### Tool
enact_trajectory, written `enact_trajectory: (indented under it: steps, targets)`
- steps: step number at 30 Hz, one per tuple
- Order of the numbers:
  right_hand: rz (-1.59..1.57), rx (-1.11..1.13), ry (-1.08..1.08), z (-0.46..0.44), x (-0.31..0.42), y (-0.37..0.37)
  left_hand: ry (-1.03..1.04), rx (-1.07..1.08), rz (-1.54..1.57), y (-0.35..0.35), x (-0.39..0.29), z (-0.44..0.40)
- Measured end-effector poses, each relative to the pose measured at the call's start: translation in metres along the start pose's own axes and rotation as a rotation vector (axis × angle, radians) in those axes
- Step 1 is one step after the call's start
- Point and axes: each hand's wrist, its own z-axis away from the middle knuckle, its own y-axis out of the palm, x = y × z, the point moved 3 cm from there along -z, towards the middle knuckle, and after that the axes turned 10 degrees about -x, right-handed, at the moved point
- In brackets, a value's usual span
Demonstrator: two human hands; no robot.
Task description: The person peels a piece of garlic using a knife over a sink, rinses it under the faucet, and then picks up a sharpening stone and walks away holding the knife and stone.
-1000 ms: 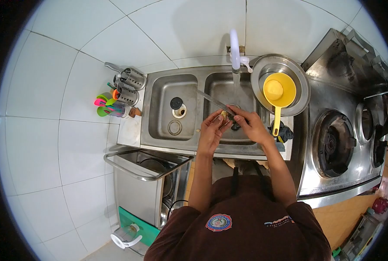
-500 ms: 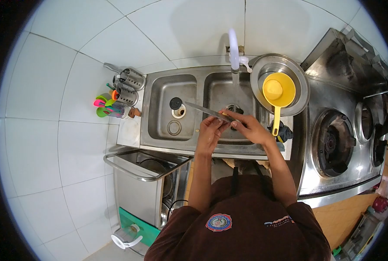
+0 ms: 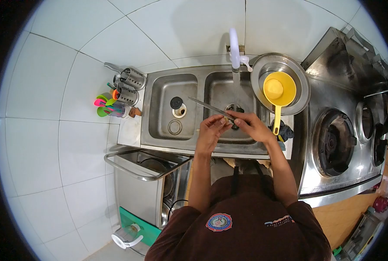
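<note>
A knife [image 3: 208, 107] is held over the right sink basin, its blade slanting up and left across the divider between the basins. My right hand [image 3: 252, 127] is closed around its handle end. Close against it, my left hand [image 3: 210, 134] is closed in a pinch on a small pale yellowish piece [image 3: 226, 120], too small to name. Behind the hands, water runs from the white faucet [image 3: 234, 50] into the right basin [image 3: 218, 87]. Dark matter lies at that basin's drain, partly hidden by my fingers.
A yellow dipper [image 3: 279, 89] rests in a metal bowl [image 3: 306, 95] right of the faucet. The left basin [image 3: 158, 117] holds a black drain stopper [image 3: 176, 103]. Utensil holders [image 3: 133, 78] stand at left, a gas stove [image 3: 331, 139] at right, and a metal cart [image 3: 137, 191] below.
The knife's blade has tilted, its tip now higher and a little further right. My hands stay close together in nearly the same place.
</note>
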Motion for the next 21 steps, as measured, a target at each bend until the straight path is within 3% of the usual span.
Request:
enact_trajectory:
  steps: [6,8,13,21]
  targets:
    - [0.046,0.045,0.037,0.002,0.000,0.003,0.026,-0.043,-0.019,0.011,-0.013,0.008]
    - [0.020,0.069,0.164,0.002,0.003,-0.004,0.033,-0.012,-0.081,0.011,-0.012,0.008]
    - [-0.063,0.006,-0.079,0.002,-0.002,0.006,0.028,0.015,-0.046,0.004,-0.006,0.005]
    - [-0.076,0.032,0.208,0.005,0.012,0.000,0.049,-0.061,-0.016,0.016,-0.017,0.013]
